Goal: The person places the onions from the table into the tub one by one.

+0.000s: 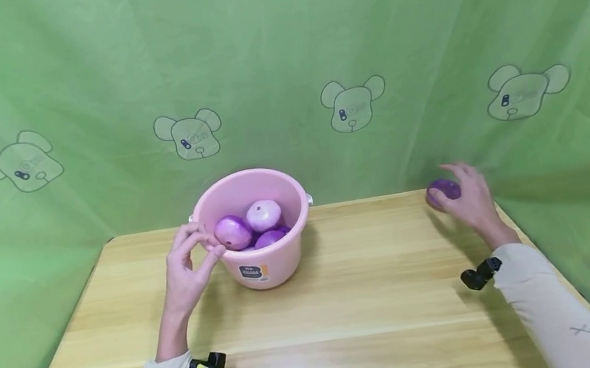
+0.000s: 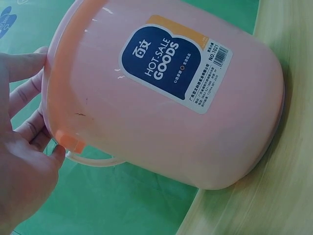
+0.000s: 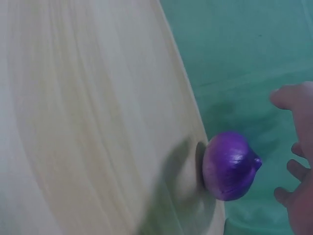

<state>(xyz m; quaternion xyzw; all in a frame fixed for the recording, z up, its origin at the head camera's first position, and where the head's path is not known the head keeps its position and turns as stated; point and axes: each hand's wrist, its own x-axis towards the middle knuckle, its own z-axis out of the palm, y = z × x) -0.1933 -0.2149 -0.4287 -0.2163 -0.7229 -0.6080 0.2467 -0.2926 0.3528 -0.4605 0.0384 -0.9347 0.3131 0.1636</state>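
A pink bucket (image 1: 289, 258) stands upright left of the middle of the table, holding several purple onions (image 1: 232, 233), one of them paler (image 1: 263, 215). At the bucket's left rim, my left hand (image 1: 185, 274) grips the edge between thumb and fingers; the left wrist view shows the hand (image 2: 27, 166) against the rim, beside an orange-tinted handle mount (image 2: 71, 142). Far to the right, a single purple onion (image 1: 449, 188) lies close to the table's back edge. My right hand (image 1: 473, 201) is around it with spread fingers, and the right wrist view shows a gap between hand and onion (image 3: 229, 166).
The wooden table (image 1: 377, 297) ends right behind the lone onion. Green cloth (image 1: 265, 45) printed with bear heads hangs behind and at both sides. A labelled sticker (image 2: 171, 63) is on the bucket's front. Small black cameras (image 1: 477, 275) sit on both wrists.
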